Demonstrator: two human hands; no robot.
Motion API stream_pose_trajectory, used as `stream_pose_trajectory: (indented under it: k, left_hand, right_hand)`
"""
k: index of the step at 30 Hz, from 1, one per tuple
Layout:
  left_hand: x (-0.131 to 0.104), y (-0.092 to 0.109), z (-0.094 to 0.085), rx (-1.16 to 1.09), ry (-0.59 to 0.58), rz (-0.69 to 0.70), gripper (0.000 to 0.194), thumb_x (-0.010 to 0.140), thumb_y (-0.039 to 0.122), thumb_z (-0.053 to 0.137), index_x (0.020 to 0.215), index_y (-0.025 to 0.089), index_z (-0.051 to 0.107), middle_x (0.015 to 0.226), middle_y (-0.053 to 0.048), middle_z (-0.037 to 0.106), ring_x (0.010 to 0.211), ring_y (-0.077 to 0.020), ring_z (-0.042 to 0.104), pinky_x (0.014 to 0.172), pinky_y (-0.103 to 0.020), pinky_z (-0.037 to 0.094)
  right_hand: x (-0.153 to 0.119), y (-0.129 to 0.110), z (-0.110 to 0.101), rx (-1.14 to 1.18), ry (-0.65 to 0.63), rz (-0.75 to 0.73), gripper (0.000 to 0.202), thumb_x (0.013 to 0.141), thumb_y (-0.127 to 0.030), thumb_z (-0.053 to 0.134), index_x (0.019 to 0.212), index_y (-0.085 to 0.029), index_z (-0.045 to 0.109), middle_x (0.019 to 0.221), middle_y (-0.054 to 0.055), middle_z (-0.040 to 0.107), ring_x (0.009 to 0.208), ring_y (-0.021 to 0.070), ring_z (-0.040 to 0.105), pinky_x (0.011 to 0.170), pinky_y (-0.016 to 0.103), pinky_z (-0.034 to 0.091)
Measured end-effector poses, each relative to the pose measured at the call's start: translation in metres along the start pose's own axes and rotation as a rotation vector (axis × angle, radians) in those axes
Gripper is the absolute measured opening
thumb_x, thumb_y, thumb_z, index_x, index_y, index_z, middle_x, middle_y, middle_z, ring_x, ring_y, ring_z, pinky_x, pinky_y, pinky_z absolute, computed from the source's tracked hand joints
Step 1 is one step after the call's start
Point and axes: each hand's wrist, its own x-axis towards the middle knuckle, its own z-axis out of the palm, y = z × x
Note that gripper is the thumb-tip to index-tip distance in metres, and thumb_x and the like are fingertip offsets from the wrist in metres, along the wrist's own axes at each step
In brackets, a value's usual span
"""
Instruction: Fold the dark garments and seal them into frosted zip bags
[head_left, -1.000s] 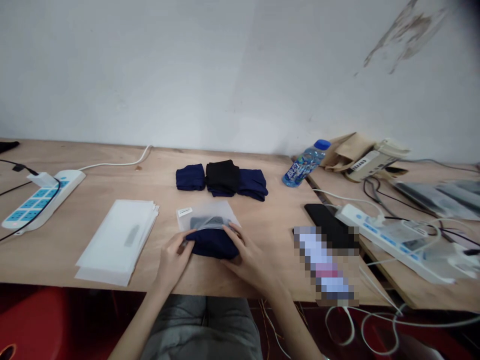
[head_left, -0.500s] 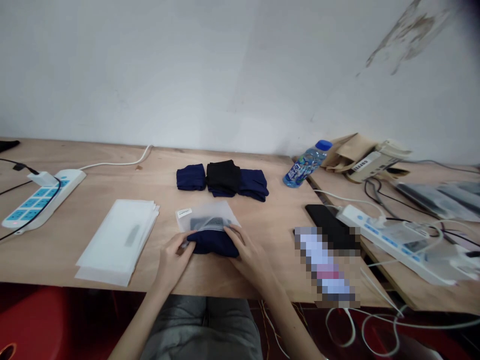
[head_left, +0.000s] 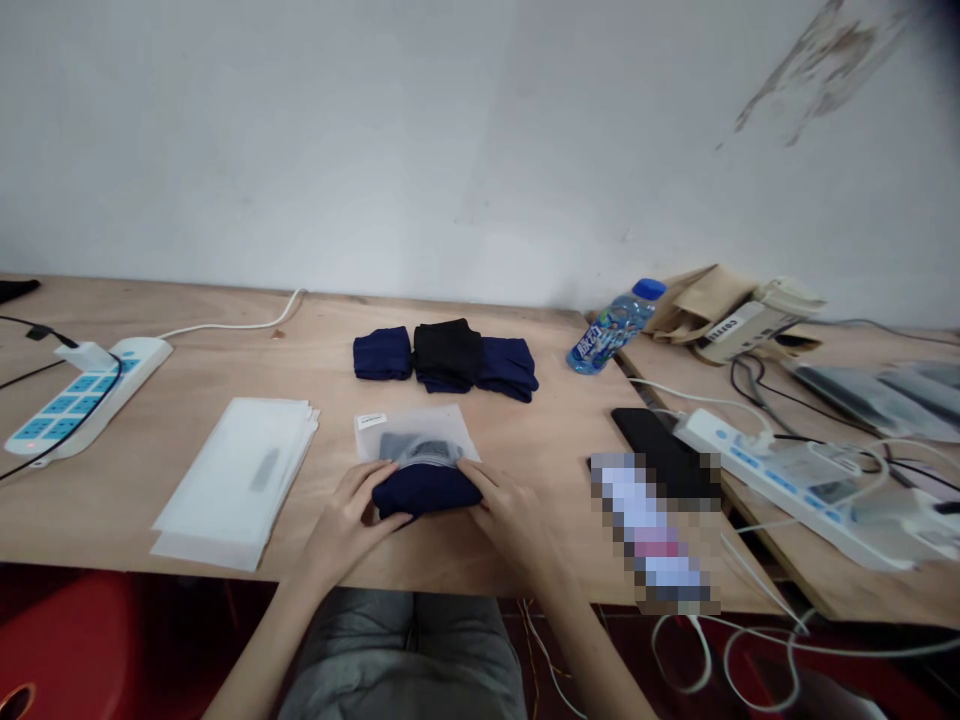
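Note:
A folded navy cloth (head_left: pixel 426 488) lies partly inside a frosted plastic bag (head_left: pixel 454 425), its near end bulging out of the bag's mouth. My left hand (head_left: pixel 352 520) grips the left side of the cloth and the bag's edge, thumb below and fingers above. On the other side my right hand (head_left: pixel 506 510) holds the right edge of the bag and cloth, its lower fingers partly hidden. Beyond the bag sit a folded black cloth (head_left: pixel 448 352) and folded navy cloths (head_left: pixel 382 354) in a row. A stack of flat frosted bags (head_left: pixel 232 480) rests to the left.
A power strip (head_left: pixel 86 395) with cables lies at the far left, and another power strip (head_left: pixel 780 480) at the right. A water bottle (head_left: pixel 615 328) leans near a paper bag (head_left: pixel 690 305). To the right are a black flat object (head_left: pixel 660 455) and a blurred-out phone-like object (head_left: pixel 649 530).
My left thumb has shifted under the near edge of the cloth. My right hand has moved slightly to the right, and the cloth's near part looks rounder in the bag's mouth.

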Motion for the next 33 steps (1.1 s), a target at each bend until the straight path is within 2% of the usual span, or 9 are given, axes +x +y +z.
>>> stream_pose_trajectory:
  k: [2,4,10,17,22,27,33]
  left_hand:
    - [-0.001,0.003,-0.002,0.005,-0.041,0.003,0.073,0.076,0.042,0.075,0.14,0.029,0.041,0.133,-0.009,0.054,0.125,-0.027,0.053,0.105,-0.047,0.046]
    - [0.0,0.006,-0.002,0.016,-0.057,0.008,0.078,0.075,0.042,0.075,0.142,0.029,0.038,0.134,-0.01,0.053,0.126,-0.0282,0.052,0.105,-0.048,0.046]
    - [0.004,0.007,0.003,0.068,0.051,0.062,0.058,0.084,0.03,0.065,0.138,0.025,0.043,0.125,-0.01,0.06,0.118,-0.0259,0.058,0.1,-0.045,0.05]
    - [0.002,0.006,0.006,0.033,0.083,0.034,0.036,0.092,0.019,0.051,0.127,0.024,0.053,0.113,-0.006,0.066,0.106,-0.0223,0.063,0.093,-0.041,0.053]
    - [0.007,0.01,0.01,0.061,0.169,-0.032,0.028,0.09,0.017,0.052,0.117,0.022,0.058,0.107,-0.006,0.067,0.102,-0.0225,0.064,0.087,-0.038,0.053]
    - [0.011,0.011,0.015,0.099,0.142,-0.082,0.021,0.085,0.011,0.051,0.1,0.023,0.059,0.094,-0.004,0.064,0.092,-0.0228,0.061,0.078,-0.036,0.052]
    - [0.013,0.005,0.022,0.134,0.168,-0.072,0.021,0.08,0.009,0.049,0.093,0.024,0.056,0.089,-0.004,0.059,0.086,-0.0232,0.059,0.075,-0.036,0.049]
  right_hand:
    - [0.001,-0.001,-0.001,0.011,0.02,0.037,0.058,0.072,-0.005,0.047,0.125,-0.024,0.061,0.117,0.006,0.07,0.099,0.0238,0.069,0.082,0.037,0.057]
    - [0.003,-0.002,-0.001,0.019,0.039,0.077,0.056,0.072,-0.006,0.047,0.121,-0.027,0.064,0.112,0.004,0.072,0.095,0.0237,0.069,0.079,0.037,0.057]
    - [0.005,-0.006,-0.002,0.048,0.031,0.12,0.051,0.077,-0.011,0.049,0.123,-0.03,0.062,0.104,0.003,0.074,0.088,0.0248,0.069,0.074,0.037,0.057]
    - [0.003,-0.015,-0.007,0.068,0.03,0.154,0.043,0.081,-0.012,0.049,0.12,-0.025,0.062,0.108,0.005,0.072,0.094,0.0236,0.068,0.078,0.036,0.056]
    - [0.005,-0.017,-0.009,0.025,0.005,0.14,0.043,0.081,-0.01,0.048,0.12,-0.024,0.061,0.11,0.006,0.072,0.095,0.0232,0.068,0.077,0.035,0.054]
    - [0.007,-0.018,-0.003,-0.041,-0.038,0.158,0.039,0.082,-0.012,0.051,0.118,-0.024,0.06,0.11,0.006,0.071,0.091,0.0243,0.068,0.069,0.031,0.052]
    - [0.006,-0.019,0.01,-0.121,0.019,0.186,0.032,0.084,-0.018,0.055,0.115,-0.021,0.061,0.107,0.01,0.071,0.086,0.0263,0.069,0.066,0.031,0.05]
